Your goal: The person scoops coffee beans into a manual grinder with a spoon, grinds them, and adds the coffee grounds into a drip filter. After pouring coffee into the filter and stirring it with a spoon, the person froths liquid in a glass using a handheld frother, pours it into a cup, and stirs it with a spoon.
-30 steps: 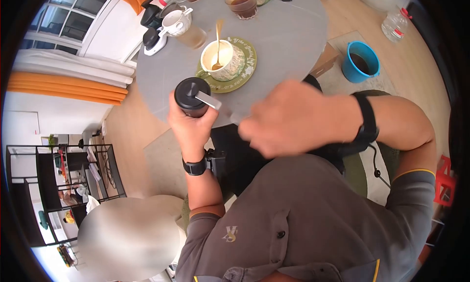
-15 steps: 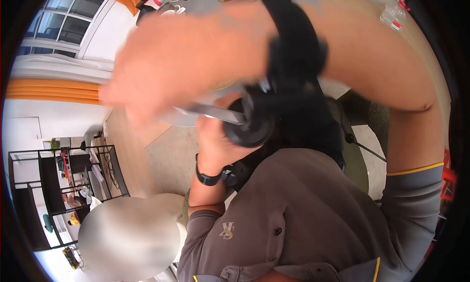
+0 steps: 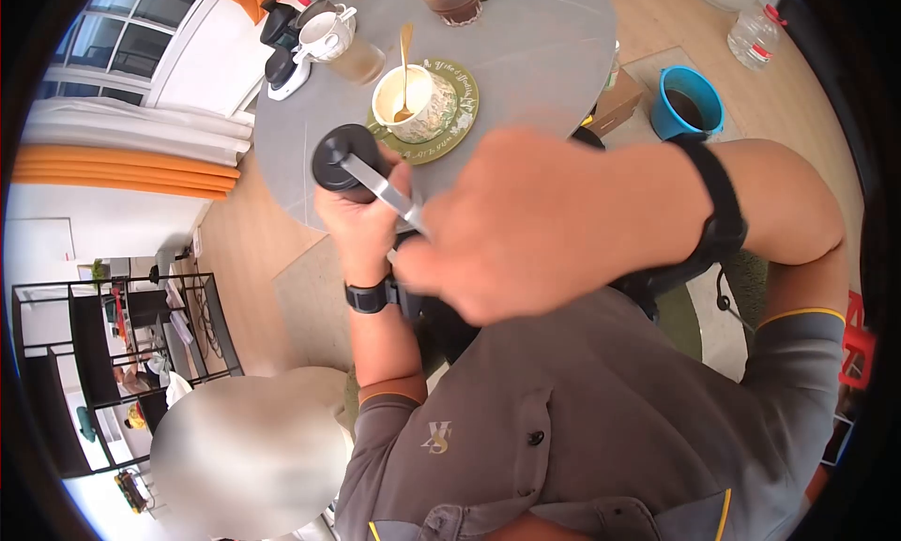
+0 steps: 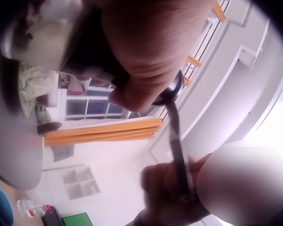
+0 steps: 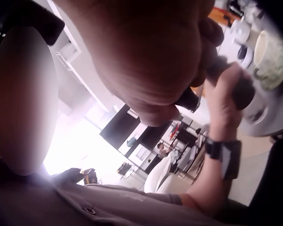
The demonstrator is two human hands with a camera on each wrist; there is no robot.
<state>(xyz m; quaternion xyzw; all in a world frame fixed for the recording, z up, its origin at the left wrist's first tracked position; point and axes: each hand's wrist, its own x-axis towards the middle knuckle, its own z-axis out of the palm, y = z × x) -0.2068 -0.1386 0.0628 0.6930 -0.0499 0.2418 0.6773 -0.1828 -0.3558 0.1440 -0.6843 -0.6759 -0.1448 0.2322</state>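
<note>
A black manual coffee grinder (image 3: 330,166) with a flat metal crank (image 3: 375,182) on its lid is gripped round the body by my left hand (image 3: 361,229). It is tilted slightly, near the table's edge. My right hand (image 3: 530,227), blurred, is curled round the crank's outer end; the knob is mostly hidden in the fist. In the left wrist view, the crank (image 4: 176,136) runs down to the right fingers (image 4: 155,183). Just beyond the grinder, a patterned cup (image 3: 427,109) with a gold spoon (image 3: 406,48) in it stands on a green saucer (image 3: 465,91).
Farther back on the grey round table (image 3: 535,62) are a glass of brown drink (image 3: 455,4), a white strainer cup (image 3: 326,36), a glass (image 3: 359,62) and a small black-and-white device (image 3: 284,70). A blue bucket (image 3: 688,105) and a water bottle (image 3: 755,36) stand on the floor.
My right hand swung left across the grinder, hiding the table, then came back right, turning the crank. The grinder shifted toward my body and then out again, still in my left hand.
</note>
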